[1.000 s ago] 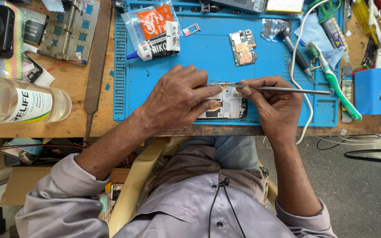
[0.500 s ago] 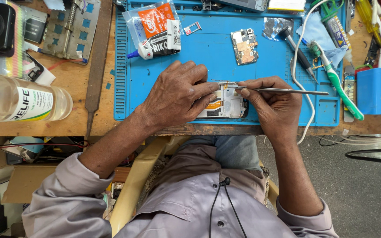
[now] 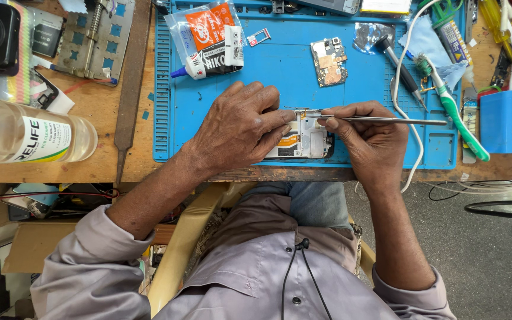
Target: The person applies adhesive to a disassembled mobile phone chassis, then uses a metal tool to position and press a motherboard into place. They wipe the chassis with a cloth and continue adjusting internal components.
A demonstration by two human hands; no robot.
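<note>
Unmoved: phone frame under left grip

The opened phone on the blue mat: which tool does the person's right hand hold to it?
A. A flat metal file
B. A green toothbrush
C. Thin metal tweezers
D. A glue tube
C: the right hand pinches thin metal tweezers with their tip at the opened phone, which the left hand steadies.
</note>
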